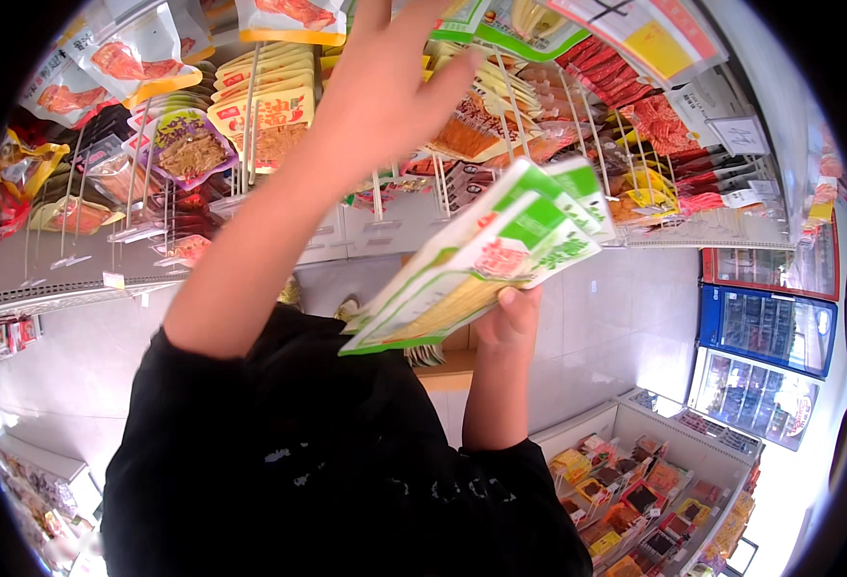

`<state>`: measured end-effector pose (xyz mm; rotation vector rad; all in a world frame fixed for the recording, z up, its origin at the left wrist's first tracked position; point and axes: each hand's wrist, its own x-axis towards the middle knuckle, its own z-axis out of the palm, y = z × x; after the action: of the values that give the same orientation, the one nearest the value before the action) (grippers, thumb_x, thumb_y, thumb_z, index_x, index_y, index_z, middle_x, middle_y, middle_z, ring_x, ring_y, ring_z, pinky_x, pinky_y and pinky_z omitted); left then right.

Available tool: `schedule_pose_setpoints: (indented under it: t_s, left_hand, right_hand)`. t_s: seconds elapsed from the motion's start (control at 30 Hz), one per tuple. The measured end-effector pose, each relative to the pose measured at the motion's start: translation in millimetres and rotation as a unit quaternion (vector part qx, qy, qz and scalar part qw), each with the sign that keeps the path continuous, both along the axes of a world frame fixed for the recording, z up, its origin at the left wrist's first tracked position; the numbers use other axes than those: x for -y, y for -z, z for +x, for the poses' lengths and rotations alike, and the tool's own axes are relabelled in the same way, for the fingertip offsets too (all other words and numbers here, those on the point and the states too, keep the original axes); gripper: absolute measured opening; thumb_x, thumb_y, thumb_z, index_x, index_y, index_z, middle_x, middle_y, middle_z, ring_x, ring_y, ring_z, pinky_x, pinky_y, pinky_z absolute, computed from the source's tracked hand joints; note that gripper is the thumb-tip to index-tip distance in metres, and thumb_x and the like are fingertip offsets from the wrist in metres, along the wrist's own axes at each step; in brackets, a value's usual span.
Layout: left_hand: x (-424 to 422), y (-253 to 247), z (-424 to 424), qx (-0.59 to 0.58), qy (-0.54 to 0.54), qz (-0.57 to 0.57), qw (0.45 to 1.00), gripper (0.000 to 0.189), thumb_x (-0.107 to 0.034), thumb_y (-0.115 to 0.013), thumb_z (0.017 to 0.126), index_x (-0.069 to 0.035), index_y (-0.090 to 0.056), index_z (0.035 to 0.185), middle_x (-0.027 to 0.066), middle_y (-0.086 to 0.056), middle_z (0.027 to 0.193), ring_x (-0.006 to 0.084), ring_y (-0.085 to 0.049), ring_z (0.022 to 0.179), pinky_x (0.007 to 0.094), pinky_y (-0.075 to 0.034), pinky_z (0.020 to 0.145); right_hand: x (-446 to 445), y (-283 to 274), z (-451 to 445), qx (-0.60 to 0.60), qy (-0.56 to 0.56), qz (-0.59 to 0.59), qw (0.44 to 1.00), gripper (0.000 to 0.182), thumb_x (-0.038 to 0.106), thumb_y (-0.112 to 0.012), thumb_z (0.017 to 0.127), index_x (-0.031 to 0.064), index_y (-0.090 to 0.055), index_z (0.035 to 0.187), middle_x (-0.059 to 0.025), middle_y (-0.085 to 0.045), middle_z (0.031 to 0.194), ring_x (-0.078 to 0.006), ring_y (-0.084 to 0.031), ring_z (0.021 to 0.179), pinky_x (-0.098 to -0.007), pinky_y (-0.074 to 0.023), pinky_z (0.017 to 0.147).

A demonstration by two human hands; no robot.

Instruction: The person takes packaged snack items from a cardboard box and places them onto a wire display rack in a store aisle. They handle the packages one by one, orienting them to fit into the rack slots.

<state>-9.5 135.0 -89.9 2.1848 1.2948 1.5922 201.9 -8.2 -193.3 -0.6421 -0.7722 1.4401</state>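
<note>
My right hand (513,314) grips a small stack of green-and-white plastic food packets (477,270), thumb on the near edge. Pale yellow strips of food show through the front packet, and at least one more packet fans out behind it. My left hand (387,101) is raised in front of the display rack, slightly blurred, with thumb and fingers apart. Its fingertips pass beyond the top edge of the view. Beside them hang similar green-edged packets (531,29); whether the fingers touch these I cannot tell.
Wire hooks (254,108) carry rows of snack packets (272,122), and a price sign (647,36) juts out upper right. Below me stands an open cardboard box (452,360) on the tiled floor (596,324). A low display case (683,440) and glass-door fridges (777,324) stand at right.
</note>
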Motion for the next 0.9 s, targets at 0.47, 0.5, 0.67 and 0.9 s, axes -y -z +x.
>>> schedule_pose_setpoints:
  t_s: [0.47,0.5,0.67,0.9]
  left_hand:
    - [122,88,-28,0.361,0.194,-0.483,0.774,0.019,-0.017,-0.069,0.093,0.0,-0.06,0.09,0.0003,-0.063,0.076,0.0059,-0.054,0.069,0.0235,-0.045,0.062]
    - [123,88,-29,0.367,0.182,-0.48,0.776,0.02,-0.016,-0.071,0.091,-0.002,-0.059,0.086,0.0003,-0.062,0.075,0.0054,-0.054,0.068,0.023,-0.044,0.061]
    - [125,87,-35,0.304,0.125,-0.467,0.82,0.029,-0.018,-0.077,0.087,-0.007,-0.052,0.076,0.0007,-0.061,0.073,0.0044,-0.051,0.064,0.0224,-0.043,0.056]
    - [121,95,-36,0.453,0.155,-0.407,0.778,0.031,-0.023,-0.071,0.093,-0.008,-0.049,0.077,-0.0041,-0.052,0.074,0.0035,-0.044,0.069,0.0217,-0.039,0.061]
  right_hand:
    - [25,40,-43,-0.032,-0.041,-0.167,0.985,0.069,0.024,-0.073,0.083,0.0025,-0.042,0.14,-0.0131,-0.053,0.137,-0.0282,-0.053,0.125,-0.0433,-0.0433,0.106]
    - [26,41,-43,-0.034,-0.049,-0.16,0.985,0.068,0.024,-0.073,0.084,0.003,-0.042,0.141,-0.0128,-0.053,0.137,-0.0282,-0.053,0.125,-0.0436,-0.0429,0.106]
    - [30,49,-40,-0.03,-0.087,-0.164,0.982,0.06,0.027,-0.067,0.092,0.007,-0.042,0.143,-0.0094,-0.051,0.141,-0.0272,-0.05,0.128,-0.0456,-0.0396,0.109]
    - [36,70,-40,-0.079,-0.065,-0.162,0.981,0.06,0.034,-0.064,0.094,0.0081,-0.041,0.144,-0.0081,-0.05,0.143,-0.0274,-0.048,0.131,-0.0467,-0.0369,0.11]
